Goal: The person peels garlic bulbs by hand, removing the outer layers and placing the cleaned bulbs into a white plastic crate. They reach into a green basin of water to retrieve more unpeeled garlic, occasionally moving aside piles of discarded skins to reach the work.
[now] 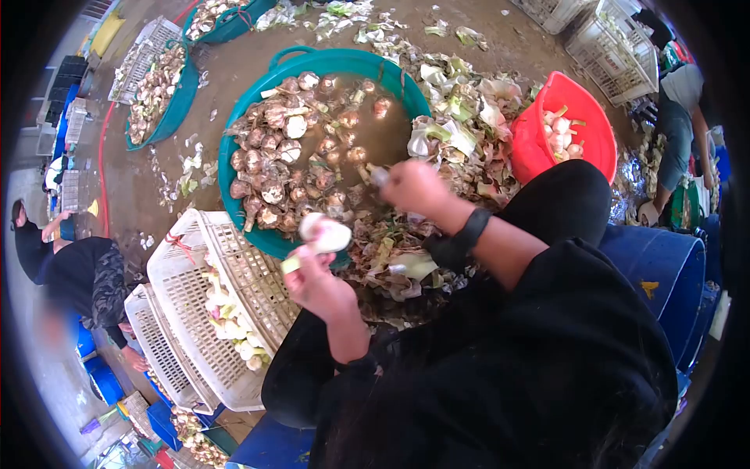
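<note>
My left hand [319,288] holds a partly peeled bulb [325,234] by its pale green stem, just above the near rim of a large teal tub [233,205]. The bulb looks white with some pink. To the right, over the tub's near right side, my right hand [414,186] is closed round something small, blurred by motion; what it is cannot be made out. Brown, unpeeled bulbs [269,168] lie in muddy water in the tub. The two hands are apart.
Peeled skins [469,117] are heaped right of the tub. A red tub [600,141] holds white bulbs. White crates [168,270] stand at the left, one with peeled bulbs. Blue barrels [656,254] stand at the right. Other people [78,270] are at the left and right edges.
</note>
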Available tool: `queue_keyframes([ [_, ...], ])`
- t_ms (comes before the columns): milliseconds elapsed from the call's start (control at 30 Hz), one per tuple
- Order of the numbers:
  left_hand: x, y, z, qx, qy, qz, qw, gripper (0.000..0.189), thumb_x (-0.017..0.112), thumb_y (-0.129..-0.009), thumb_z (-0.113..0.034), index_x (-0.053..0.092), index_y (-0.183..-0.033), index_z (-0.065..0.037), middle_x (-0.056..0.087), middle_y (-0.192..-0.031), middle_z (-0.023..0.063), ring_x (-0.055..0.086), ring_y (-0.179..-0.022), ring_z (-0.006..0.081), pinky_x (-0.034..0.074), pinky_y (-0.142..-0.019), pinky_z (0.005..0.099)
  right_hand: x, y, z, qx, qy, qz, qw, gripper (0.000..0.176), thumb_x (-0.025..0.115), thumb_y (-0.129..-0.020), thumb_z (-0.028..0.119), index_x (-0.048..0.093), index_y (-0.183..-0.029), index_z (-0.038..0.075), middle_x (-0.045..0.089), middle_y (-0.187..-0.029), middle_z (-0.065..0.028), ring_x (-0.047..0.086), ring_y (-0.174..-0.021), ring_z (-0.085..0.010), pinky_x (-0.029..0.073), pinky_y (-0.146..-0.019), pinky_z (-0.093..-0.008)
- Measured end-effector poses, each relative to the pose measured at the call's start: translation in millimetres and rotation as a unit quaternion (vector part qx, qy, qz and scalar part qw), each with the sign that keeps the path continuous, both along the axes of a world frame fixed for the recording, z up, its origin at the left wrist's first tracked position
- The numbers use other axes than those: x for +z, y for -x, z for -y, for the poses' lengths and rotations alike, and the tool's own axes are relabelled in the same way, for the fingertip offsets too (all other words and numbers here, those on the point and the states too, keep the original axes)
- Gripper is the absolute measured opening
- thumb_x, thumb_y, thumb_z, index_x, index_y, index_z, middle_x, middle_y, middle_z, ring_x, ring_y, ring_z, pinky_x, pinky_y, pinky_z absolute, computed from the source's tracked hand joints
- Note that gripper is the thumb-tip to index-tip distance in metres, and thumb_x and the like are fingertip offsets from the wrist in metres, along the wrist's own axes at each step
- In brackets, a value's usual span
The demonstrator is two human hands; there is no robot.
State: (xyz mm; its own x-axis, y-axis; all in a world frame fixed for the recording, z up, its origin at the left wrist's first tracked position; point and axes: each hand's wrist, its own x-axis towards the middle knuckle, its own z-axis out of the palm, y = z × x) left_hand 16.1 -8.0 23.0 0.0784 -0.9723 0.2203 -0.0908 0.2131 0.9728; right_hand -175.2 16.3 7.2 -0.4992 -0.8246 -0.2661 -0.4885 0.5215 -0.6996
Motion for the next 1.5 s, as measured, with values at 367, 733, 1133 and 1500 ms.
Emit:
queue_keyframes([
  [367,-1,3,-4,0.002,0.165,0.167,0.972,0.018,0.067,-0.073,0.002,0.051,-0.08,0.0,0.054,-0.079,0.0093,0.053,-0.069,0.0174,0.046,-0.061,0.029,47,-52,-1,0.16,0.199,0.01,0.967,0.024,0.058,-0.074,0.023,0.055,-0.066,0.001,0.057,-0.066,-0.0173,0.057,-0.06,-0.0348,0.046,-0.057,-0.0407],
  [733,0,-2,7,0.045,-0.231,-0.268,0.934,0.012,0.058,-0.083,-0.011,0.051,-0.084,-0.002,0.057,-0.068,0.0053,0.051,-0.053,0.0078,0.045,-0.046,0.0196,-16,15,1,-0.239,0.091,0.435,0.864,0.032,0.045,-0.088,0.028,0.053,-0.072,0.001,0.053,-0.062,-0.0065,0.054,-0.052,-0.0141,0.049,-0.044,-0.0278],
  [1133,4,3,-1,0.031,-0.101,-0.136,0.985,0.012,0.056,-0.083,-0.011,0.048,-0.081,-0.003,0.052,-0.066,0.0044,0.05,-0.051,0.0087,0.043,-0.045,0.0214,-31,-9,15,-0.025,0.137,0.14,0.98,0.024,0.056,-0.082,0.022,0.06,-0.075,-0.001,0.06,-0.065,-0.0128,0.06,-0.066,-0.0241,0.047,-0.061,-0.0349],
  [1500,-8,-38,25,-0.221,-0.481,-0.397,0.75,0.021,0.049,-0.085,-0.028,0.054,-0.087,-0.007,0.05,-0.063,-0.0053,0.034,-0.037,0.0023,0.023,-0.029,0.0164,13,-50,3,0.363,0.121,0.319,0.867,0.025,0.055,-0.082,0.027,0.055,-0.087,0.002,0.06,-0.075,-0.0126,0.058,-0.069,-0.0303,0.047,-0.066,-0.0363],
])
